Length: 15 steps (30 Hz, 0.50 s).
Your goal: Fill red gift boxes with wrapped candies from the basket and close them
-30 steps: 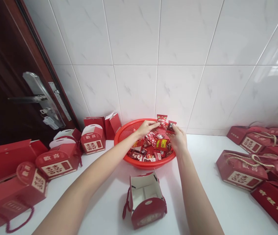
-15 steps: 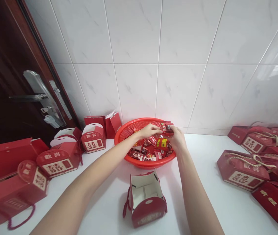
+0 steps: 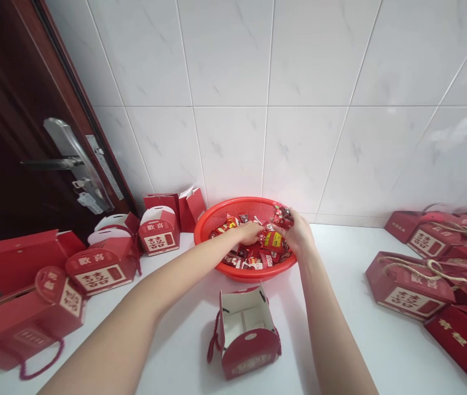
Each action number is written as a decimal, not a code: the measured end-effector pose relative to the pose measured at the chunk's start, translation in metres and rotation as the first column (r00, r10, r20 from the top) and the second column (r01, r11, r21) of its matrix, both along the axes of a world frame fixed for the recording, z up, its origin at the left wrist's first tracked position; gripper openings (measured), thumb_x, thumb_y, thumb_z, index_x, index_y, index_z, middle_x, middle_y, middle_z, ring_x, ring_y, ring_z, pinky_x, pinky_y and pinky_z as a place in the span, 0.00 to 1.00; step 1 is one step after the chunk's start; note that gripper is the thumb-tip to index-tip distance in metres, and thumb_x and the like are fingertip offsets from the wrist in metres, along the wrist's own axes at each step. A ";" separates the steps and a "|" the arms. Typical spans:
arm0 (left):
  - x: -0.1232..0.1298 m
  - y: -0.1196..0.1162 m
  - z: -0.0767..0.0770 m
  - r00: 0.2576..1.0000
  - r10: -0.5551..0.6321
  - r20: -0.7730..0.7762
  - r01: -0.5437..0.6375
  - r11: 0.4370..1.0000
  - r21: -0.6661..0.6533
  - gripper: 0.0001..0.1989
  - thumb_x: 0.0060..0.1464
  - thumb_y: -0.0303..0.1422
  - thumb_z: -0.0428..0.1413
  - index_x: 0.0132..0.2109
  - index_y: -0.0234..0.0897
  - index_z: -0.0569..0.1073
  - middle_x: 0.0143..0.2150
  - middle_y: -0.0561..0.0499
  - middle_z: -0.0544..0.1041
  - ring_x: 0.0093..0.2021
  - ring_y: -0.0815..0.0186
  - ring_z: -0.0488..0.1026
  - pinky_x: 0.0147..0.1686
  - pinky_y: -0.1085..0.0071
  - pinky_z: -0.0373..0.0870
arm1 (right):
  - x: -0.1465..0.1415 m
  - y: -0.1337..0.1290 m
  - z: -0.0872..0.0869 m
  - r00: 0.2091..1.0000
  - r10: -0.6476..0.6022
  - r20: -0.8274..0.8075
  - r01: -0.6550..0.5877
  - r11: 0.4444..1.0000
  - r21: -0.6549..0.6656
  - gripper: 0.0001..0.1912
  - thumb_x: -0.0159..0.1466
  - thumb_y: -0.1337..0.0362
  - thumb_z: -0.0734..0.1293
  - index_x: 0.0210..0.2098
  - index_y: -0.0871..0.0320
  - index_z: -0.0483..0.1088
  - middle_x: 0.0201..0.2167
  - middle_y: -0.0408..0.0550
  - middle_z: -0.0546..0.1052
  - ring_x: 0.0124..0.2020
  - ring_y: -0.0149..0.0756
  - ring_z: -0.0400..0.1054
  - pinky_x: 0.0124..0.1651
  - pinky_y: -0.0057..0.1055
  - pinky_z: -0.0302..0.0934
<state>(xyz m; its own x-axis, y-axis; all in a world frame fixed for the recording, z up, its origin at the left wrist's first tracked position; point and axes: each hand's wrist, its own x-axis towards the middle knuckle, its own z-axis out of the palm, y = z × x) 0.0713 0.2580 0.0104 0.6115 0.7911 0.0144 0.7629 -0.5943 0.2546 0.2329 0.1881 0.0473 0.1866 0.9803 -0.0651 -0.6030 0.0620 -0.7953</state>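
Note:
A red plastic basket [image 3: 246, 201] stands against the wall, holding many small wrapped candies [image 3: 253, 255], mostly red, one with a yellow label. My left hand [image 3: 251, 232] reaches down among them, fingers closed at the tips, and what it pinches is too small to make out. At the basket's right rim, my right hand [image 3: 298, 233] holds red candy packets [image 3: 282, 214] between thumb and fingers. In front of the basket is an open red box [image 3: 251, 351] with a white inside, its inside showing no candy, and a dark red cord at its side.
Several red gift boxes [image 3: 98, 274] and bags stand on the left, beside a dark door [image 3: 6, 109] with a metal handle. More red boxes [image 3: 410, 285], some tied with twine, are on the right. A tiled wall [image 3: 229, 148] rises behind the white table [image 3: 184, 329].
My left hand has moved from beside the packets at my right hand down into the candies, slightly left. My right hand has barely moved and still holds its packets.

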 end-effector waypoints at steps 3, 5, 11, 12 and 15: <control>0.004 0.000 0.000 1.000 0.027 0.010 -0.026 0.998 -0.056 0.07 0.48 0.27 0.60 0.36 0.38 0.79 0.38 0.46 0.82 0.37 0.58 0.77 0.40 0.68 0.70 | 0.001 0.000 0.000 1.000 0.013 0.008 -0.013 1.000 0.016 0.08 0.57 0.62 0.73 0.26 0.57 0.72 0.23 0.41 0.74 0.26 0.35 0.76 0.26 0.30 0.75; 0.003 0.000 0.001 0.998 0.055 0.041 -0.051 0.994 -0.092 0.03 0.43 0.27 0.63 0.28 0.38 0.76 0.28 0.50 0.79 0.31 0.60 0.75 0.35 0.69 0.68 | 0.001 0.000 0.000 1.000 0.017 0.016 -0.018 0.999 0.032 0.07 0.54 0.62 0.74 0.26 0.57 0.73 0.22 0.41 0.74 0.25 0.33 0.74 0.26 0.28 0.74; -0.004 0.003 0.020 0.928 0.142 0.343 -0.105 0.987 -0.124 0.13 0.45 0.35 0.65 0.20 0.37 0.70 0.18 0.56 0.67 0.22 0.67 0.64 0.26 0.71 0.58 | 0.002 -0.004 -0.001 0.997 0.057 0.044 -0.060 0.995 0.078 0.09 0.47 0.64 0.77 0.24 0.59 0.74 0.22 0.43 0.76 0.27 0.33 0.71 0.28 0.29 0.74; -0.005 0.003 0.025 0.896 0.143 0.421 -0.106 0.988 -0.111 0.15 0.48 0.40 0.63 0.22 0.37 0.70 0.20 0.56 0.67 0.23 0.68 0.64 0.26 0.71 0.57 | 0.002 -0.004 -0.001 0.997 0.057 0.045 -0.061 0.995 0.079 0.10 0.47 0.65 0.78 0.24 0.59 0.73 0.23 0.42 0.76 0.27 0.33 0.71 0.28 0.29 0.74; -0.004 -0.001 0.040 0.782 0.122 0.612 -0.085 0.992 -0.089 0.24 0.50 0.54 0.60 0.26 0.36 0.68 0.23 0.57 0.65 0.25 0.70 0.59 0.27 0.72 0.55 | 0.002 -0.003 -0.002 0.997 0.062 0.050 -0.066 0.995 0.072 0.12 0.46 0.65 0.78 0.24 0.58 0.72 0.22 0.41 0.76 0.25 0.31 0.70 0.27 0.29 0.73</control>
<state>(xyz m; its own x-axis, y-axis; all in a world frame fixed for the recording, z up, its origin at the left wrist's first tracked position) 0.0678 0.2568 0.0501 0.4020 0.8598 0.3149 0.4892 -0.4924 0.7199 0.2348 0.1853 0.0456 0.1246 0.9921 0.0155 -0.5688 0.0842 -0.8181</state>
